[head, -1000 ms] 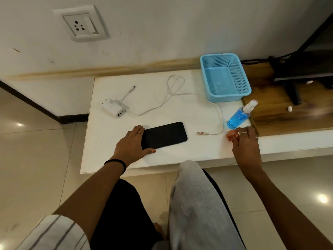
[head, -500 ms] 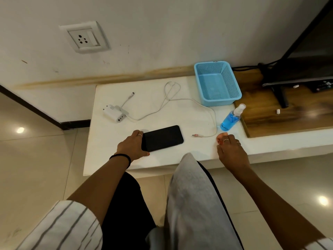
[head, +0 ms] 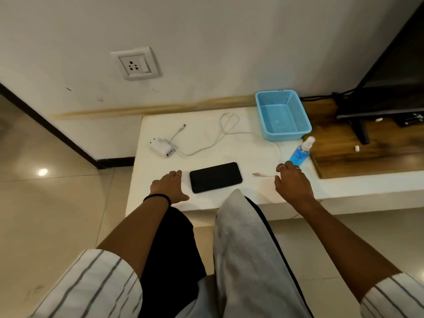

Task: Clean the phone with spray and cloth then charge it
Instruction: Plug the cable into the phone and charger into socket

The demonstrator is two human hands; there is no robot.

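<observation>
Your phone [head: 216, 177] lies face up on the white surface [head: 229, 143], with your left hand [head: 169, 187] open and empty just to its left, not touching it. Right of the phone, your right hand [head: 292, 185] hovers loosely open, fingers reaching the base of the blue spray bottle [head: 300, 152]. The charger [head: 162, 147] and its cable [head: 229, 134] lie behind the phone.

Flat black phone [head: 215, 177]: glossy glass face, smooth. White desk [head: 206, 143]: smooth, slight sheen, stone-like. Light-blue perforated plastic basket [head: 298, 115]: matt mesh walls. Clear plastic spray bottle [head: 299, 153] with blue liquid and white cap. Grey cloth [head: 247, 249]: soft, matt. Brown wood-grain board [head: 367, 154]: satin. Beige floor tiles [head: 46, 214]: glossy, reflected lamps.
</observation>
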